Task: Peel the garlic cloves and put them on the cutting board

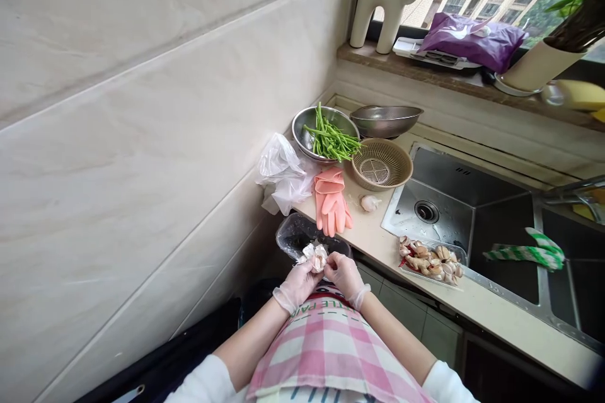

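Note:
My left hand (300,279), in a clear disposable glove, is closed around a partly peeled garlic bulb (316,256) with papery skin standing off it. From the other side my right hand (344,274), gloved the same way, pinches at the bulb's edge; what lies between its fingertips is too small to make out. Both hands are over a dark lined bin (297,234) below the counter edge. A clear plastic tray (430,259) of garlic cloves, with ginger and some red chilli, sits on the counter to the right. Another garlic bulb (370,203) lies farther back.
Pink rubber gloves (331,201) and a white plastic bag (281,170) lie by the wall. Behind them stand a metal bowl (302,118) of green stalks, a brown basket (382,165) and a metal colander (386,121). A double sink (437,186) holds a green-striped cloth (529,252).

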`<state>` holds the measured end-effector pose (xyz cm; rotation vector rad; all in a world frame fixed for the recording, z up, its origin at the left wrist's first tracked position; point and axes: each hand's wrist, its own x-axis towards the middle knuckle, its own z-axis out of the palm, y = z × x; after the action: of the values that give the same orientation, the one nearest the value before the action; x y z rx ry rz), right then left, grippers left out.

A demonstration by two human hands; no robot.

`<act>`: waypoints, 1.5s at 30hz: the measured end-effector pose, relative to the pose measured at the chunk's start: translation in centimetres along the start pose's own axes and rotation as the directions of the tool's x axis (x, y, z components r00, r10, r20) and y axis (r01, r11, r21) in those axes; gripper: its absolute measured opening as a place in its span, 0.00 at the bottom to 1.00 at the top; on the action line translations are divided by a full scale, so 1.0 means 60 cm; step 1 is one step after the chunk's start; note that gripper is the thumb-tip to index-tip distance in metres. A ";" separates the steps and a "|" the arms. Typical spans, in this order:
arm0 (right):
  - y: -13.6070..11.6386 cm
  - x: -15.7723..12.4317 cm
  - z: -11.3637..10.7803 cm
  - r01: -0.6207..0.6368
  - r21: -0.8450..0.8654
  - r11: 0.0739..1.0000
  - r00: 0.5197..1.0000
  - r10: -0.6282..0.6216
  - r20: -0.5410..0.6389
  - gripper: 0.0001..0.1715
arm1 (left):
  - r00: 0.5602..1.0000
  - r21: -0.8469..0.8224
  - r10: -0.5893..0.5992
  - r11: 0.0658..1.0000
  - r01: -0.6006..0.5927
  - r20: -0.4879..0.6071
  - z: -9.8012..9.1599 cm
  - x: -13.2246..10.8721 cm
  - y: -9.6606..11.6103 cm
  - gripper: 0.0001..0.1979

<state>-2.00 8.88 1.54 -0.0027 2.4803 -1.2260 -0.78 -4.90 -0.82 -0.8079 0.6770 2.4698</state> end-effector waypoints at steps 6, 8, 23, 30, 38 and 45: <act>0.006 0.001 0.000 -0.034 -0.027 0.999 0.999 0.033 -0.033 0.06 | 0.998 0.074 -0.063 0.995 0.064 -0.017 0.000 -0.001 0.000 0.07; 0.014 0.004 0.005 -0.050 0.041 0.998 0.998 0.051 -0.022 0.08 | 0.995 0.084 -0.089 0.992 0.093 -0.043 -0.003 0.003 0.005 0.07; 0.010 0.013 -0.010 0.396 -0.134 0.908 0.898 -0.353 0.263 0.10 | 0.996 0.336 -0.036 0.940 0.061 -0.080 0.021 0.000 0.027 0.09; 0.025 0.017 0.018 0.329 -0.255 0.909 0.938 -0.284 0.199 0.06 | 0.991 0.335 -0.087 0.935 0.117 -0.105 0.032 0.001 0.022 0.08; 0.019 0.013 0.005 0.094 0.139 0.986 0.994 -0.100 0.042 0.15 | 0.992 0.230 -0.121 0.965 0.127 -0.041 0.026 0.009 0.017 0.11; 0.039 0.007 -0.008 -0.010 0.453 0.891 0.984 0.089 -0.153 0.23 | 0.982 0.230 -0.183 0.954 0.190 -0.053 0.011 0.015 0.031 0.10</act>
<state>-2.19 10.59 -0.13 0.2978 2.2486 -1.8180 -2.76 -5.74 -0.34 -0.7813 0.8441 2.1633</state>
